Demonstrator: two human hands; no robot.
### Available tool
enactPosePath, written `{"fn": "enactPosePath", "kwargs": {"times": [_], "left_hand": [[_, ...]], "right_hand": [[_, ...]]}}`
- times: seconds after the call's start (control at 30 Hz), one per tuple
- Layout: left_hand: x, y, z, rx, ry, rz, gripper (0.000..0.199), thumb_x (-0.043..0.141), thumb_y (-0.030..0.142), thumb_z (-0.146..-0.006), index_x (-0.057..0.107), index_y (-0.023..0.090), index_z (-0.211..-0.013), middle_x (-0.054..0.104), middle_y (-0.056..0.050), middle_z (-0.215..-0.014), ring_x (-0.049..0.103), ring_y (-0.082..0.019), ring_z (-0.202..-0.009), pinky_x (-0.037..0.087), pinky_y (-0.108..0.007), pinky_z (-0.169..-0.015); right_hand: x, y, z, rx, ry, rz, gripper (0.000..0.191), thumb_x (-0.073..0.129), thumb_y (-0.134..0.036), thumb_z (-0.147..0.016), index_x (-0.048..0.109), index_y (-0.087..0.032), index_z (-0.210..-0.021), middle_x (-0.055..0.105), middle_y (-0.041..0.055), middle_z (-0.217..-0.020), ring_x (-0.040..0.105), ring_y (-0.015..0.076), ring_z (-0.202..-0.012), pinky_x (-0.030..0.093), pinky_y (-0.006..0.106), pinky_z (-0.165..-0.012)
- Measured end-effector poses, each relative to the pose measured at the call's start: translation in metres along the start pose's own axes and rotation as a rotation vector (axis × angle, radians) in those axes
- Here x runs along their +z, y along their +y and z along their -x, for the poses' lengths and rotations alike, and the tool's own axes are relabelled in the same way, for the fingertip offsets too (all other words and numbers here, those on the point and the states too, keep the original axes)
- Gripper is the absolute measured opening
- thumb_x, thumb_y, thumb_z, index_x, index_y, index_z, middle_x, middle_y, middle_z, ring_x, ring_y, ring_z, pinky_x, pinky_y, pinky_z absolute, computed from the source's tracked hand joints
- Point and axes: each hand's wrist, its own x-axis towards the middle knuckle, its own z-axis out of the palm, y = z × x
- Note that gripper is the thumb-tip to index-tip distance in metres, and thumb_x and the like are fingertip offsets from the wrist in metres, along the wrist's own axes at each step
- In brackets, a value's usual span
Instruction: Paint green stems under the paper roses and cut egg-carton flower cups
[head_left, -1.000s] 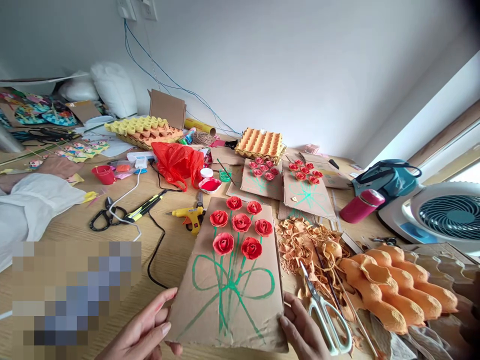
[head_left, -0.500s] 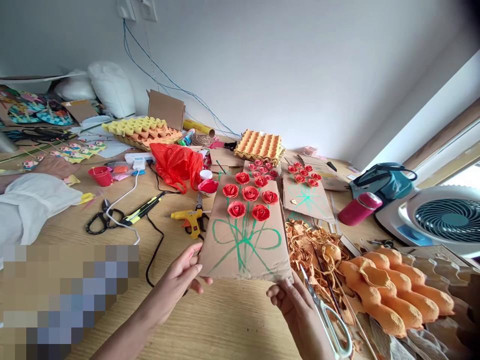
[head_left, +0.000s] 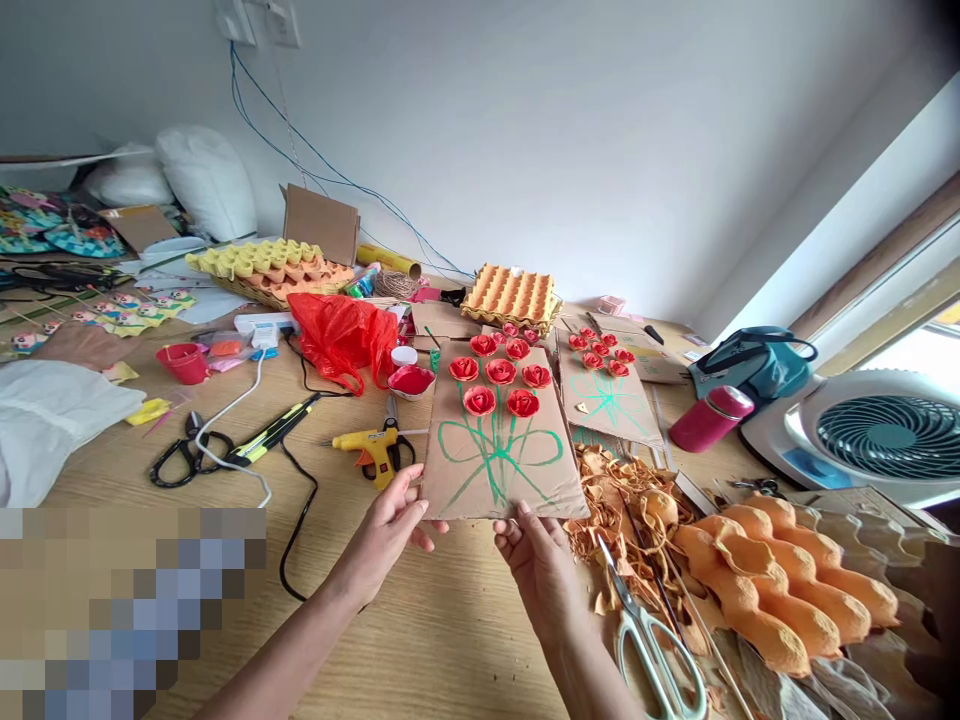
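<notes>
A cardboard panel [head_left: 457, 490] is held up over the table, tilted toward me. Several red paper-pulp roses [head_left: 501, 372] are fixed to its upper half, above painted green stems and a green bow [head_left: 500, 455]. My left hand [head_left: 390, 525] grips the panel's lower left corner, thumb in front and fingers behind. With thumb on the front, my right hand [head_left: 536, 560] pinches the bottom edge right of the middle. A yellow glue gun [head_left: 375, 452] lies behind my left hand, partly over dark-handled scissors. Green-handled scissors [head_left: 652, 640] rest to the right of my right hand.
Orange egg-carton scraps [head_left: 607, 510] and an orange egg tray [head_left: 780, 580] cover the right side. Behind stand a second rose panel [head_left: 611, 395], a pink bottle [head_left: 711, 418] and a fan [head_left: 877, 435]. A red bag [head_left: 345, 340] and a co-worker's sleeve [head_left: 67, 420] are left.
My right hand has shifted left along the panel's bottom edge, from the lower right corner toward the middle. The panel is slightly higher and tipped further back. The view has turned slightly right.
</notes>
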Motion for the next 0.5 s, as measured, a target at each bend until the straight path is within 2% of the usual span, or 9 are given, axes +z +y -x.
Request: {"fn": "enactPosePath", "kwargs": {"times": [0.07,0.2,0.33,0.5], "left_hand": [[-0.002,-0.003,-0.004,0.034,0.017,0.029,0.055,0.062,0.033,-0.08,0.046,0.018,-0.13,0.067,-0.007,-0.103,0.069,-0.019,-0.074,0.052,-0.025,-0.052],[-0.011,-0.008,-0.012,0.121,-0.045,0.192,0.052,0.061,0.041,-0.085,0.046,0.021,-0.131,0.067,-0.008,-0.109,0.067,-0.018,-0.076,0.053,-0.026,-0.054],[-0.021,-0.017,-0.016,0.202,-0.011,0.344,0.048,0.062,0.05,-0.086,0.048,0.023,-0.123,0.068,-0.006,-0.1,0.062,-0.017,-0.076,0.052,-0.025,-0.054],[-0.026,-0.028,-0.017,0.216,0.03,0.333,0.048,0.064,0.051,-0.086,0.049,0.022,-0.121,0.065,-0.003,-0.093,0.057,-0.015,-0.073,0.05,-0.023,-0.053]], "right_hand": [[0.005,0.002,-0.005,-0.003,-0.013,-0.02,0.036,0.095,-0.026,-0.059,0.061,-0.02,-0.071,0.072,-0.0029,-0.072,0.069,0.0112,-0.062,0.057,0.022,-0.061],[0.016,0.005,-0.02,-0.014,-0.037,-0.052,0.038,0.094,-0.023,-0.058,0.057,-0.019,-0.066,0.07,-0.0036,-0.071,0.066,0.0089,-0.06,0.056,0.019,-0.059],[0.035,0.011,-0.037,-0.011,-0.068,-0.071,0.038,0.093,-0.023,-0.057,0.057,-0.019,-0.066,0.069,-0.0037,-0.071,0.067,0.0092,-0.061,0.055,0.019,-0.057],[0.052,0.014,-0.061,-0.028,-0.111,-0.071,0.034,0.091,-0.023,-0.06,0.059,-0.019,-0.07,0.067,-0.0036,-0.07,0.067,0.0093,-0.062,0.055,0.019,-0.056]]}}
